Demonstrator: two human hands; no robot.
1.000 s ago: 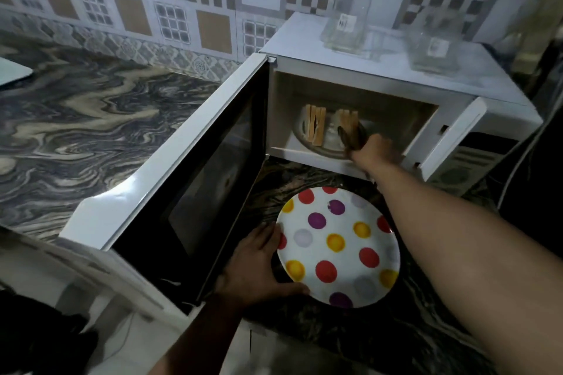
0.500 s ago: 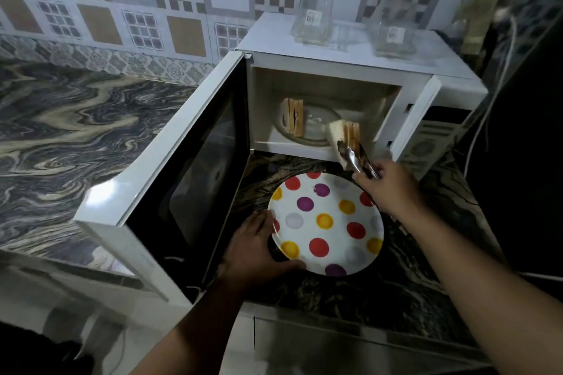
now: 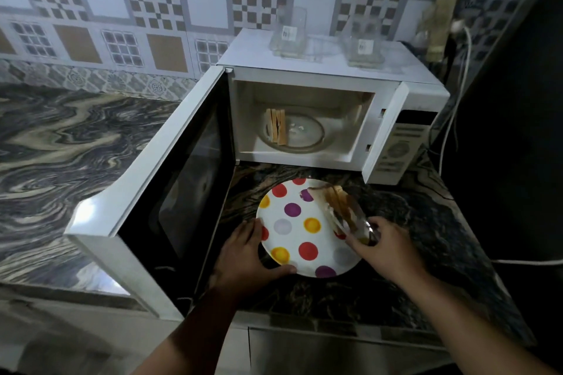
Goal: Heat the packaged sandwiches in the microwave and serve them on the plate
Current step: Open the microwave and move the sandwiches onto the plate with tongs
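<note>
A white microwave [image 3: 405, 91] stands with its door [image 3: 158, 179] swung wide open to the left. One sandwich [image 3: 276, 126] stands on edge at the left of the glass turntable [image 3: 304, 134] inside. In front of it a white plate with coloured dots [image 3: 297, 237] lies on the dark counter. My left hand [image 3: 246, 256] grips the plate's near left rim. My right hand [image 3: 380, 248] holds metal tongs [image 3: 362, 230] that clamp a second sandwich [image 3: 330, 201] over the plate's right side.
Two clear empty plastic packages [image 3: 291, 33] [image 3: 364, 42] sit on top of the microwave. White cables [image 3: 457, 76] hang at the right beside a dark wall. The marble counter [image 3: 61, 137] stretches to the left behind the open door.
My right hand drew the tongs and the sandwich out of the microwave and down over the plate's right side. My left hand stayed on the plate's rim.
</note>
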